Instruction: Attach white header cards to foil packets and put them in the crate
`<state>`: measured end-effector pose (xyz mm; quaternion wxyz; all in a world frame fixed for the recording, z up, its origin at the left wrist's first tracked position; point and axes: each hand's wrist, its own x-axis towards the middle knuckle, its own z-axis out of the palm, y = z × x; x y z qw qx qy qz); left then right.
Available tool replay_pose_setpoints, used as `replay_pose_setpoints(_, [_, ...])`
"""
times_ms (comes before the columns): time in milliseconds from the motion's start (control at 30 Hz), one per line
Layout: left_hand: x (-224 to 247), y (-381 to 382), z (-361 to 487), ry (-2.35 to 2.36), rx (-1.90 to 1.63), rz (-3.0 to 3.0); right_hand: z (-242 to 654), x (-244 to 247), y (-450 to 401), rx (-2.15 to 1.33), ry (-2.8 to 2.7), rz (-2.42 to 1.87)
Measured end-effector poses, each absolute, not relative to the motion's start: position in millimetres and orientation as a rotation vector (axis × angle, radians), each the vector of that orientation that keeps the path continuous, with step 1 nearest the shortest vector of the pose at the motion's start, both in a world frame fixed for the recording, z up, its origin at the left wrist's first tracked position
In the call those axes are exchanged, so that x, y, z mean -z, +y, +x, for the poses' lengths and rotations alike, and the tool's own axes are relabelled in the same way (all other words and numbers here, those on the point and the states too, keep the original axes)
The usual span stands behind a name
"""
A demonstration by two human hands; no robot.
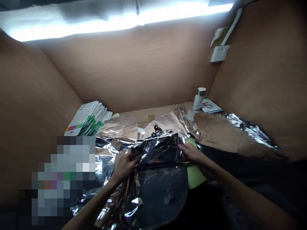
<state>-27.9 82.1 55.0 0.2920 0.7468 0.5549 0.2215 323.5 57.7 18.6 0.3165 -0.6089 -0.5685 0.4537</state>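
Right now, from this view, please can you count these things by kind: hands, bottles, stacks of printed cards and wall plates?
Hands: 2, the left hand and the right hand
White bottle with silver cap: 1
Stack of printed cards: 1
White wall plate: 1
Total: 5, not counting the crumpled silver foil

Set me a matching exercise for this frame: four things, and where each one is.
Things:
1. Crumpled silver foil
2. Stack of printed cards
3. White bottle with silver cap
4. White wall plate

Places:
A. On the right wall
B. Back left corner
C. Gripped by left hand and right hand
D. Back right corner

Pairs: 1-C, 2-B, 3-D, 4-A
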Motion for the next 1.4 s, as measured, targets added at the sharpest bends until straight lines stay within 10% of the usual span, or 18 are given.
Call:
replay_pose_setpoints(233, [-62, 91, -11, 1.621, -0.694, 2.534, 319, 1, 79, -0.922, -1.442, -1.795])
replay_pose_setpoints(467, [-40, 89, 13, 1.017, -0.021, 3.007, 309, -27, 52, -0.640, -1.503, -1.882])
replay_pose_setpoints(700, [-54, 111, 0, 0.820, -0.020, 2.824, 330, -61, 43, -0.473, -2.627, -1.136])
replay_pose_setpoints(867, [-74, 157, -11, 0.941, 0.001, 2.428, 359, -58, 116, -0.919, -2.357, -1.464])
replay_pose_setpoints(1400, [-25, 157, 78, 1.167, -0.050, 2.789, 291, -45, 140, -0.173, -2.018, -2.106])
